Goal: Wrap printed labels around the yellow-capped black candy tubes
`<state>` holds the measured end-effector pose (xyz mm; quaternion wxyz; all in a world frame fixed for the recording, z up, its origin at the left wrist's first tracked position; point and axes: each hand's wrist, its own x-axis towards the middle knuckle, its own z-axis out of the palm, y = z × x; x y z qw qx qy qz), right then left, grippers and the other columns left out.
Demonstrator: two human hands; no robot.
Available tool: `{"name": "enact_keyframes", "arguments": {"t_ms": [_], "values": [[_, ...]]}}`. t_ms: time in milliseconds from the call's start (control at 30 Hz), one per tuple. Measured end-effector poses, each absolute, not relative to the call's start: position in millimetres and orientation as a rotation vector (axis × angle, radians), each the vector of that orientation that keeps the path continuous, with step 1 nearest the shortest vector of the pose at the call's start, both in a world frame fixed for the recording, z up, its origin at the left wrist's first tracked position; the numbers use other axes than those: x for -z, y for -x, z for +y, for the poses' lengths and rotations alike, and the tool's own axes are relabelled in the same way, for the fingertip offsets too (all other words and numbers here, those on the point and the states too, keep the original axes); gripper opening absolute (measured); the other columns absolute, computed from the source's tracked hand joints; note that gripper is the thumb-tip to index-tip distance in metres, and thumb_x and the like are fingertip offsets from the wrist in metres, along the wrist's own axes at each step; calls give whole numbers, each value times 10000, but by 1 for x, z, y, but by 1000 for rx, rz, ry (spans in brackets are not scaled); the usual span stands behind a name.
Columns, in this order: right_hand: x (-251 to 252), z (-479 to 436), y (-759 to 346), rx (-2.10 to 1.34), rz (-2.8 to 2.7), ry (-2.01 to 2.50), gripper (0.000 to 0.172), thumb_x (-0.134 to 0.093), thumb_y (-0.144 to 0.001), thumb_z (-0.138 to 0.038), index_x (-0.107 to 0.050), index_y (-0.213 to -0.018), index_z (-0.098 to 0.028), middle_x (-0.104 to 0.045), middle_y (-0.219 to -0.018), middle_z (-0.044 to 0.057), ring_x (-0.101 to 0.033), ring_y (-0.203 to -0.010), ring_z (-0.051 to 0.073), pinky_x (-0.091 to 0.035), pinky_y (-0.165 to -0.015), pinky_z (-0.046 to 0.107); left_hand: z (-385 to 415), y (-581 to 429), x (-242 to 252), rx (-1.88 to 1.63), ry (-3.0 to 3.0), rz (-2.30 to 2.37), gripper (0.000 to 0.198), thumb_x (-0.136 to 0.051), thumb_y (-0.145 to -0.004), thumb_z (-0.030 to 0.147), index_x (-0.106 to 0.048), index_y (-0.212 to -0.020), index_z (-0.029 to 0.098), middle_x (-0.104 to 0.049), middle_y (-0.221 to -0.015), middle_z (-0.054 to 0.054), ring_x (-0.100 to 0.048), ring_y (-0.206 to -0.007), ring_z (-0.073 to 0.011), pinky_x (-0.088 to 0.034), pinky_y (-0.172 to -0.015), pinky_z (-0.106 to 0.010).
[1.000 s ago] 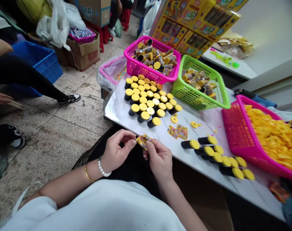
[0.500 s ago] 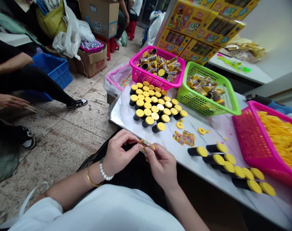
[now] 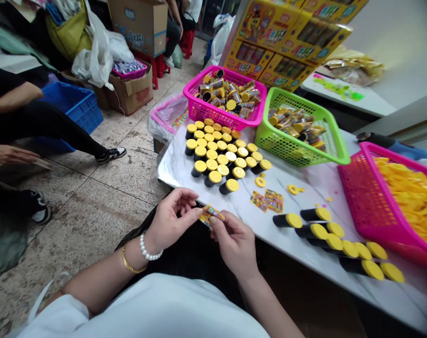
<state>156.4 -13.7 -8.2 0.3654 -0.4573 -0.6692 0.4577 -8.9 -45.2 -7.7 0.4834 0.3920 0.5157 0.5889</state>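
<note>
A small printed yellow-and-orange label (image 3: 209, 216) is pinched between the thumb and fingers of my right hand (image 3: 236, 241), above my lap at the table's front edge. Thumb and curled fingers apart, my left hand (image 3: 173, 218) is open just left of it. The left thumb tip is at the label's edge; whether it touches, I cannot tell. More printed labels (image 3: 274, 201) lie flat on the table beyond my right hand. Black tubes with yellow caps (image 3: 213, 177) stand grouped ahead, and several others (image 3: 287, 220) lie on their sides to the right.
On the marble-patterned table (image 3: 245, 216) are a pink basket (image 3: 220, 112) and a green basket (image 3: 298, 152) of wrapped tubes. Another pink basket (image 3: 371, 197) holds yellow plastic parts. Yellow rings (image 3: 293, 189) lie nearby. Stacked boxes (image 3: 270, 61) rise behind. A seated person's leg (image 3: 69, 124) is at left.
My left fingers have opened away from the label, which both hands were pinching. My right hand still holds it, and more of its printed face shows. The view has shifted slightly.
</note>
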Motion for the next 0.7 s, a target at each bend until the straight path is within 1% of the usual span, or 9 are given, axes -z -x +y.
{"name": "enact_keyframes", "arguments": {"t_ms": [100, 200, 300, 367, 433, 500, 567, 633, 700], "values": [[10, -17, -152, -1232, -1584, 1173, 330, -625, -917, -447, -649, -704, -195, -540, -597, -21, -476, -504, 108, -389, -484, 242, -49, 3, 13, -1440, -812, 1223, 352, -788, -771, 387, -611, -983, 170, -619, -818, -11, -564, -726, -123, -489, -685, -247], [12, -19, -152, -1253, -1635, 1188, 397, -647, -904, -457, -594, -613, -191, -517, -555, -22, -458, -503, 104, -381, -486, 241, -52, 7, 13, -1521, -884, 1319, 301, -779, -786, 373, -626, -955, 175, -617, -837, -16, -555, -724, -119, -480, -678, -240], [19, -19, -153, -1298, -1574, 1225, 394, -655, -893, -506, -642, -666, -184, -529, -553, -21, -452, -494, 105, -382, -469, 240, -53, 13, 9, -1608, -1060, 1467, 230, -775, -797, 329, -652, -920, 178, -607, -847, -18, -536, -713, -114, -466, -676, -237], [26, -19, -152, -1318, -1429, 1224, 390, -651, -891, -539, -690, -740, -182, -562, -595, -9, -481, -510, 114, -409, -469, 242, -54, 11, 10, -1582, -1034, 1447, 266, -783, -788, 328, -653, -966, 179, -619, -866, -23, -552, -718, -116, -475, -674, -238], [32, -20, -149, -1316, -1334, 1185, 385, -651, -894, -542, -704, -752, -189, -611, -681, 17, -535, -578, 131, -452, -502, 250, -56, 4, 13, -1501, -923, 1335, 320, -797, -765, 344, -642, -989, 175, -638, -860, -27, -579, -723, -122, -491, -671, -240], [33, -22, -145, -1314, -1347, 1131, 376, -669, -890, -518, -692, -698, -196, -649, -780, 41, -570, -662, 144, -483, -553, 258, -58, -3, 18, -1411, -859, 1212, 294, -776, -779, 376, -636, -930, 166, -650, -806, -26, -594, -705, -129, -497, -654, -244], [29, -24, -146, -1345, -1415, 1081, 368, -667, -895, -499, -700, -684, -199, -660, -832, 50, -580, -698, 148, -496, -580, 264, -58, -4, 20, -1343, -887, 1166, 241, -701, -843, 389, -633, -867, 160, -668, -772, -34, -597, -673, -131, -487, -625, -245], [19, -22, -152, -1390, -1466, 1063, 321, -655, -901, -501, -750, -810, -208, -672, -876, 53, -588, -694, 145, -506, -583, 268, -56, 2, 17, -1266, -1035, 1237, 198, -644, -879, 341, -645, -809, 156, -677, -743, -37, -584, -644, -125, -463, -601, -239], [8, -16, -163, -1432, -1514, 1081, 333, -682, -875, -506, -759, -1031, -222, -690, -912, 54, -609, -695, 148, -521, -585, 271, -52, 13, 10, -1123, -1286, 1305, 158, -640, -860, 259, -666, -744, 156, -671, -695, -26, -559, -613, -116, -429, -575, -227]]}}
